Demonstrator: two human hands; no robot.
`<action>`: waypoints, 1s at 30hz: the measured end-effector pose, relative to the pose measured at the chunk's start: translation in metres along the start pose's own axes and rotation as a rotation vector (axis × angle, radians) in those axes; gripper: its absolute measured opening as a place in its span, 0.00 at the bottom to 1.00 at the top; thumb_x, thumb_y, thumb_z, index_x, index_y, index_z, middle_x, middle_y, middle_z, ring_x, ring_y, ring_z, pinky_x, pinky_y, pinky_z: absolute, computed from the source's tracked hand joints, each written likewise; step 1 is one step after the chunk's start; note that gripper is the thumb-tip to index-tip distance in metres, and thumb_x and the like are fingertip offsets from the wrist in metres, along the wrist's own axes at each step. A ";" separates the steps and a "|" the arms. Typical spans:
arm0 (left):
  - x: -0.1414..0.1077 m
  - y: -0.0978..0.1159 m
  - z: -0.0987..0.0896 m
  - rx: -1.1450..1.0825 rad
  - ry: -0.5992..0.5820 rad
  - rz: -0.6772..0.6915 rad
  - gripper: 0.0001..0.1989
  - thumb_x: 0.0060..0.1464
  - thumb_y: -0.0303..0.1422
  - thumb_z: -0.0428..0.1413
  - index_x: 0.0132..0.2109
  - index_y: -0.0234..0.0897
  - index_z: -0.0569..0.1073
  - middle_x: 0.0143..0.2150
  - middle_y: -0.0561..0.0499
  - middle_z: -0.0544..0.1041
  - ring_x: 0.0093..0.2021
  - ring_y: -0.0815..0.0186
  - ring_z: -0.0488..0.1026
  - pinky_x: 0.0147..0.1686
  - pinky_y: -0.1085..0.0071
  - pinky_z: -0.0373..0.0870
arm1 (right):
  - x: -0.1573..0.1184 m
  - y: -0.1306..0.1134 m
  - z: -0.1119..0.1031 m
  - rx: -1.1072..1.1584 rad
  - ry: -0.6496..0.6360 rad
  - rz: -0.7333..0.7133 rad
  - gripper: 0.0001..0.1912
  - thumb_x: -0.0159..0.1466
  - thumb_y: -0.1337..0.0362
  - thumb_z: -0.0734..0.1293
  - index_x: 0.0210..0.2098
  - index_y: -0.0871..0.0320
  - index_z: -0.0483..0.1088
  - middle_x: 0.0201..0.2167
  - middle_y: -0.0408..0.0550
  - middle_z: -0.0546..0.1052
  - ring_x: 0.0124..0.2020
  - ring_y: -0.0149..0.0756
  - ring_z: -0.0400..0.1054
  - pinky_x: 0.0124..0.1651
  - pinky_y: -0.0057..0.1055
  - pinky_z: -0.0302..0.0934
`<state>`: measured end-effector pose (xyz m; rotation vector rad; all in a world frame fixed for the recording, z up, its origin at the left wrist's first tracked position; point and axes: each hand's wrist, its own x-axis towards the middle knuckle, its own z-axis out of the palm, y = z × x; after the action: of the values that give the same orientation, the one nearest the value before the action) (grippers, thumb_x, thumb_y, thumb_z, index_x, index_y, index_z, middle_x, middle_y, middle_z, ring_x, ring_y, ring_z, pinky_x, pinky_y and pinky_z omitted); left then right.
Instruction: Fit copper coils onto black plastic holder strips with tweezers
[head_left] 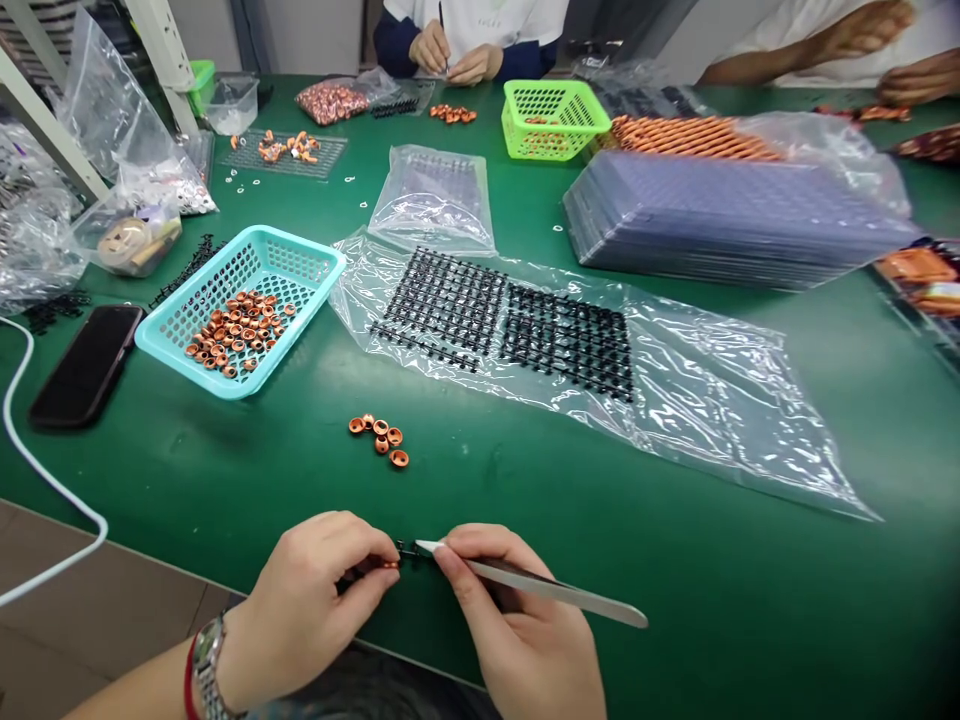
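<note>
Right hand (529, 625) is gripping metal tweezers (559, 591); left hand (307, 590) is pinching black strip (408, 549), probably light, stiff, snappable, favouring a hold close to the tweezers.

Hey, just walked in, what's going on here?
A person's left hand pinches a small black part and a coppery piece, while the right hand holds tweezers at the part. Beyond, a few coppery cups lie loose, a blue basket holds more, and black strips lie on clear plastic.
</note>
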<state>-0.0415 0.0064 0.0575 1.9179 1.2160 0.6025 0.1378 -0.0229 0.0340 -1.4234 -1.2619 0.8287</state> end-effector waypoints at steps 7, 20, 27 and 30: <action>-0.001 0.005 -0.003 -0.066 0.020 -0.060 0.05 0.59 0.25 0.56 0.37 0.38 0.75 0.32 0.54 0.78 0.30 0.70 0.74 0.32 0.77 0.69 | 0.004 -0.003 -0.008 0.101 0.046 0.069 0.06 0.62 0.62 0.72 0.29 0.54 0.76 0.28 0.46 0.78 0.26 0.33 0.74 0.26 0.22 0.68; 0.000 0.014 0.011 -0.291 0.014 -0.135 0.08 0.54 0.24 0.61 0.41 0.37 0.81 0.33 0.52 0.82 0.31 0.70 0.77 0.34 0.80 0.71 | -0.019 0.004 -0.012 0.240 0.017 -0.168 0.07 0.65 0.73 0.69 0.38 0.54 0.72 0.33 0.45 0.76 0.35 0.31 0.74 0.34 0.22 0.71; -0.001 0.018 0.013 -0.420 -0.013 -0.230 0.07 0.54 0.25 0.62 0.40 0.37 0.81 0.34 0.51 0.82 0.33 0.68 0.77 0.35 0.78 0.73 | -0.023 0.010 -0.009 0.234 -0.005 -0.172 0.08 0.65 0.74 0.68 0.39 0.54 0.71 0.34 0.44 0.75 0.36 0.30 0.73 0.35 0.21 0.71; 0.001 0.019 0.013 -0.537 -0.032 -0.295 0.06 0.54 0.29 0.63 0.40 0.36 0.82 0.36 0.49 0.81 0.35 0.66 0.77 0.36 0.76 0.74 | -0.024 0.010 -0.009 0.226 -0.004 -0.187 0.09 0.65 0.75 0.67 0.39 0.55 0.70 0.34 0.44 0.75 0.36 0.30 0.73 0.36 0.21 0.70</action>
<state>-0.0213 -0.0021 0.0652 1.2708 1.1454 0.6554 0.1438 -0.0477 0.0235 -1.1066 -1.2412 0.8183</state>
